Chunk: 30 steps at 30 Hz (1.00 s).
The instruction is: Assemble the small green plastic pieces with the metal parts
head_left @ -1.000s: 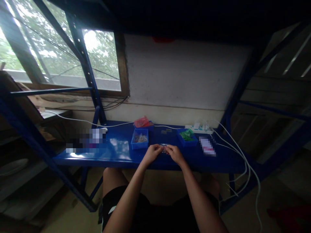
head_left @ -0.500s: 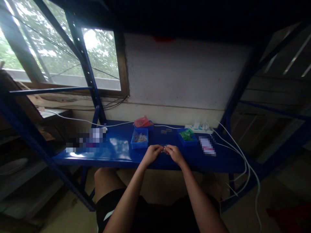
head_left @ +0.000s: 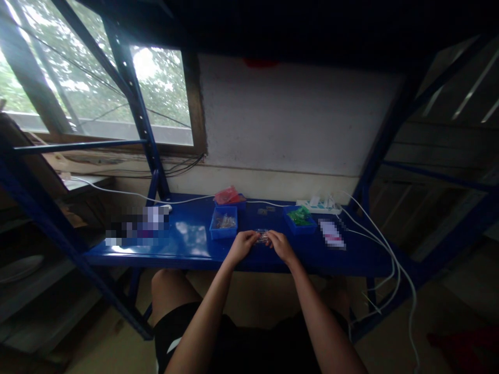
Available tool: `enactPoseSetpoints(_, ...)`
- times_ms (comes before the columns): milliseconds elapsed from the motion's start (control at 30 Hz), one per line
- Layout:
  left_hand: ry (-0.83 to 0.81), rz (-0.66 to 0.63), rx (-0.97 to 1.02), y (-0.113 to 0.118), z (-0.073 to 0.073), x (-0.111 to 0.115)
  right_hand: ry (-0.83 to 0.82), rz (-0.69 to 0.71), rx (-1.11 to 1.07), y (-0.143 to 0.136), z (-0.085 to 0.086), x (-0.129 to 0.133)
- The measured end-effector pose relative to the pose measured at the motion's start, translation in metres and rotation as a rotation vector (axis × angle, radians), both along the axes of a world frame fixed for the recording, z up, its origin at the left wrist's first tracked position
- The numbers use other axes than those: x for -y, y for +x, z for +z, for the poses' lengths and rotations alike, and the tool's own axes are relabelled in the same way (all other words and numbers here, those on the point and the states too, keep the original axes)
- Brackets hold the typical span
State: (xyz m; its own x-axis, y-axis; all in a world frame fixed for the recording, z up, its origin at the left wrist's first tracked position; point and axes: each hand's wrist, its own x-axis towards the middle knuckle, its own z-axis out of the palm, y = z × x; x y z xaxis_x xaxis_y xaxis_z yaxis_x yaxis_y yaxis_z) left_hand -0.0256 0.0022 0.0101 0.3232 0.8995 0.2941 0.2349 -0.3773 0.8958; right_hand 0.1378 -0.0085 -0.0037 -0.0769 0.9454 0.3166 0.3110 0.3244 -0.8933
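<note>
Both hands meet over the front part of the blue table. My left hand (head_left: 244, 245) pinches one side of a small clear plastic piece (head_left: 262, 237), and my right hand (head_left: 278, 244) has its fingers closed on the other side. The piece is too small to make out in detail. Just behind and left of my left hand is a blue bin (head_left: 224, 223) holding small clear parts. To the right, beyond my right hand, another blue bin (head_left: 310, 227) contains green pieces (head_left: 299, 215).
Red bags (head_left: 228, 195) lie on a bin at the back of the blue table (head_left: 249, 263). A white power strip (head_left: 319, 206) with cables stands back right. Blurred-out items lie at the left and right. Blue rack posts flank the table.
My hands have moved slightly apart, and more of the clear piece shows between the fingers. The bins have not moved.
</note>
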Motion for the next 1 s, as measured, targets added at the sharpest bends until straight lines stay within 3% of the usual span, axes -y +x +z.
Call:
enactPoseSetpoints(400, 0.008, -0.020, 0.000, 0.0003, 0.0006, 0.0017, 0.011, 0.060, -0.076, -0.0010, -0.0003, 0.0007)
enactPoseSetpoints(700, 0.019, -0.047, -0.061, 0.0001, -0.0001, 0.0027, 0.030, 0.014, 0.034, 0.0032, -0.0068, -0.0026)
enactPoseSetpoints(1000, 0.053, -0.070, -0.079, -0.0009, -0.0013, 0.0030, 0.023, 0.001, 0.072, 0.0027, -0.0014, 0.0017)
